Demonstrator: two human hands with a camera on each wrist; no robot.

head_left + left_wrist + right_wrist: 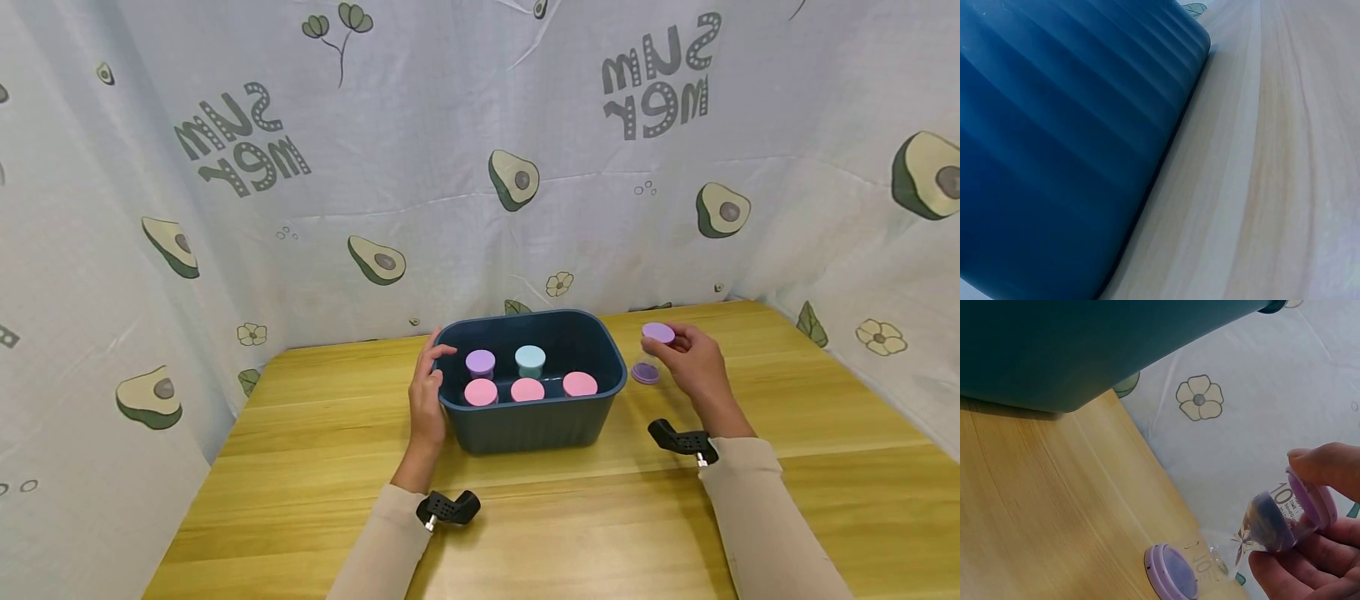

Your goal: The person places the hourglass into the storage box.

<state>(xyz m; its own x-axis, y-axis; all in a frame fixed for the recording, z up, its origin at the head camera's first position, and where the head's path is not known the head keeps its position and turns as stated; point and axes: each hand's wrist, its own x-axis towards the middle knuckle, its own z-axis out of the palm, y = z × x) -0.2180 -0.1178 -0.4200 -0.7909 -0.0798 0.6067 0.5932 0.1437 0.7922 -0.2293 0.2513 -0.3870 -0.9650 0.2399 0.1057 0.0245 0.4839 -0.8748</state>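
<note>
My right hand (693, 360) pinches a purple-capped sand timer (657, 333) by its upper end, to the right of the bin. In the right wrist view the sand timer (1272, 522) has clear glass marked 10, with dark sand in its upper bulb. Whether its lower cap touches the table I cannot tell. My left hand (427, 400) grips the left rim of the dark blue bin (532, 427). Inside the bin stand a purple-capped timer (480, 362), a light blue one (530, 358) and three pink-capped ones (527, 390). The left wrist view shows only the bin's ribbed wall (1085, 125) and tabletop.
The bin stands on a wood-grain table (315, 467), near its back edge. Behind and beside the table hangs a pale curtain (450, 108) printed with avocados and flowers. A black wrist mount (448, 507) sits on each sleeve.
</note>
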